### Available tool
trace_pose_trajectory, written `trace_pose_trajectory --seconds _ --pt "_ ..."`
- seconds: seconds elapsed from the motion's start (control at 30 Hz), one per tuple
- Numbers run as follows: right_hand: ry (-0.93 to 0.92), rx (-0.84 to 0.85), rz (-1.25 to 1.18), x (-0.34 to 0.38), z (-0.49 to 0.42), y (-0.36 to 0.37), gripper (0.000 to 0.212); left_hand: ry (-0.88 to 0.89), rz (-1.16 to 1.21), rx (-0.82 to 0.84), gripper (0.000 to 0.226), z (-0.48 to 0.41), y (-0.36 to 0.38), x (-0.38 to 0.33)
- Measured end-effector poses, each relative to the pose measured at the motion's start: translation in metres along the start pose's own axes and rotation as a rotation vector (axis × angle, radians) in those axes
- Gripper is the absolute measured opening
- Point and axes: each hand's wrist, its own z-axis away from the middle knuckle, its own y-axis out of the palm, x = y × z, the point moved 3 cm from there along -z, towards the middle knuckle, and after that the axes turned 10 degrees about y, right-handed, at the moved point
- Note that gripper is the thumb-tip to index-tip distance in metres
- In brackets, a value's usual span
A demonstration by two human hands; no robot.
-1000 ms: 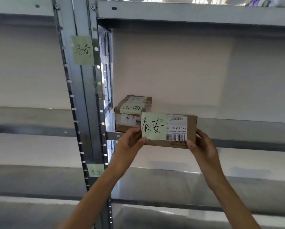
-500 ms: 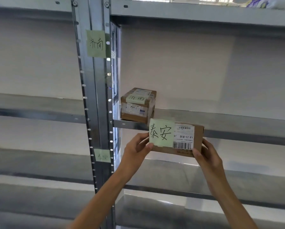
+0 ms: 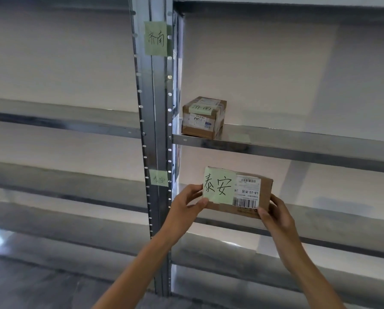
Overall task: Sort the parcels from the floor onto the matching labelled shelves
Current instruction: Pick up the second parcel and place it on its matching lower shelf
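Observation:
I hold a flat brown cardboard parcel (image 3: 264, 190) with a green note reading 泰安 and a barcode label on its face. My left hand (image 3: 184, 206) grips its left end and my right hand (image 3: 275, 217) grips its right end. The parcel hangs in the gap under the upper metal shelf (image 3: 298, 148), just above the lower metal shelf (image 3: 342, 221). A second small brown parcel (image 3: 203, 118) with a green 齐南 note stands on the upper shelf by the upright post (image 3: 155, 130). The post carries a green 齐南 label (image 3: 155, 39) high up and a smaller green label (image 3: 158, 178) level with the held parcel.
A faint green note (image 3: 240, 137) lies on the upper shelf right of the small parcel. More bare metal shelves (image 3: 63, 121) run off to the left of the post. A white wall (image 3: 275, 74) stands behind the racks. Grey floor (image 3: 41, 286) shows at the bottom left.
Both hands have lowered the 泰安 parcel from the front edge of the upper shelf down to the level below it. The view has tilted downward as well.

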Motion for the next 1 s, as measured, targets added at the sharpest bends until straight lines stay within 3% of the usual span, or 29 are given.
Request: trace_pose_trajectory --seconds 1.0 --pt "0.068 -0.092 0.041 0.006 -0.004 0.062 0.044 -0.04 -0.069 0.063 0.024 -0.019 -0.062 0.021"
